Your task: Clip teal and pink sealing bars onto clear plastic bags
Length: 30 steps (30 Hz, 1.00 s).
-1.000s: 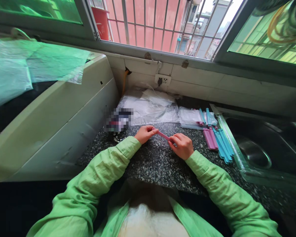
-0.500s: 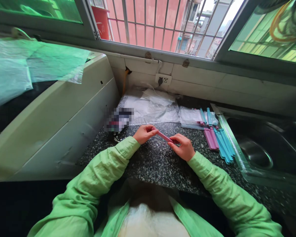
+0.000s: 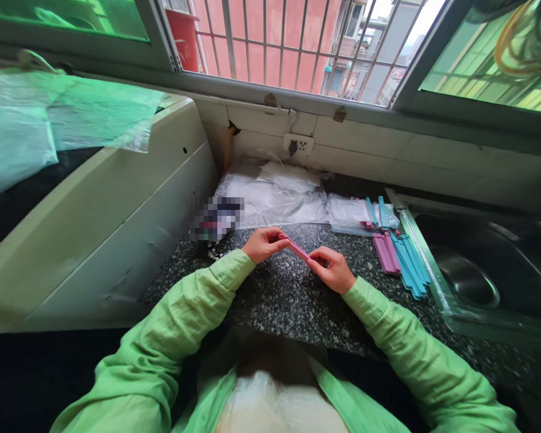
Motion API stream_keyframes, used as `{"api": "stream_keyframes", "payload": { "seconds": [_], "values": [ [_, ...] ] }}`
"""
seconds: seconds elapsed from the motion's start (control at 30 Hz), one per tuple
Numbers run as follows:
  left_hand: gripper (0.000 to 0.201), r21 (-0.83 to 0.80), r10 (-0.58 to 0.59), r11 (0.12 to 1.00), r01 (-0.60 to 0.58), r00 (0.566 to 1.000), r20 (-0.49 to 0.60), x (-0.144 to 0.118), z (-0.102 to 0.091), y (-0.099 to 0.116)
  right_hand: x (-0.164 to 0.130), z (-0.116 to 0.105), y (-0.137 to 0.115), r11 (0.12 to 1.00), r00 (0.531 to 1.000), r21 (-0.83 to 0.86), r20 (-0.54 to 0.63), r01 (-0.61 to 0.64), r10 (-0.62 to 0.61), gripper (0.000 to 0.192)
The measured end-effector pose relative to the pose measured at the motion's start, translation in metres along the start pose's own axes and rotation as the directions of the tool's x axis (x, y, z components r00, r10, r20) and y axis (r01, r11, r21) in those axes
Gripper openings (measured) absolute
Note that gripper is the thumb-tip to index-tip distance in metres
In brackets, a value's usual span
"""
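Over the speckled counter, a slim pink bag-sealing clip [image 3: 297,247] spans the gap between my hands. My left hand [image 3: 264,245] pinches its upper left end between thumb and fingers. At the lower right end, my right hand [image 3: 332,269] has its thumb and fingers closed on the clip. A lengthwise line shows along the clip, but I cannot tell whether its two bars are apart. To the right lie several pink clips [image 3: 386,254] side by side, with several blue clips [image 3: 412,264] fanned next to them.
Clear plastic bags [image 3: 277,201] lie by the wall, with a smaller bag stack [image 3: 349,211] beside them. A sink [image 3: 466,258] is at the right. A cream appliance [image 3: 157,192] borders the left. A blurred-out item [image 3: 219,218] sits near it. A wall socket [image 3: 299,145] is behind.
The pink clip has turned slightly in my fingers, and a lengthwise line now shows on it. My right hand has shifted a little to the left.
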<state>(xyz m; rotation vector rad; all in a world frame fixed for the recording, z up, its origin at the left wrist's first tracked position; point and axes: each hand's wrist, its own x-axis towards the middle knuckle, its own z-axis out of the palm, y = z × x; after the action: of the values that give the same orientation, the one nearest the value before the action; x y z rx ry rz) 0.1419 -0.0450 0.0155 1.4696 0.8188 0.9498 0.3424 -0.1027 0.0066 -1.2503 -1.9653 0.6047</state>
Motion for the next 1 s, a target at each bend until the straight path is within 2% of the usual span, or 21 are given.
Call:
{"api": "stream_keyframes", "payload": {
  "seconds": [0.3, 1.0],
  "values": [
    [0.038, 0.024, 0.013, 1.000, -0.012, 1.000, -0.005, 0.0001, 0.0003, -0.0042, -0.0011, 0.0000, 0.0030, 0.985, 0.998, -0.161, 0.001, 0.069, -0.070, 0.017],
    [0.037, 0.170, 0.131, 0.977, -0.129, 0.991, -0.004, 0.0005, -0.0019, -0.0044, -0.0008, -0.0009, -0.0011, 0.978, 0.997, -0.200, -0.018, 0.065, -0.070, 0.015]
  ]
}}
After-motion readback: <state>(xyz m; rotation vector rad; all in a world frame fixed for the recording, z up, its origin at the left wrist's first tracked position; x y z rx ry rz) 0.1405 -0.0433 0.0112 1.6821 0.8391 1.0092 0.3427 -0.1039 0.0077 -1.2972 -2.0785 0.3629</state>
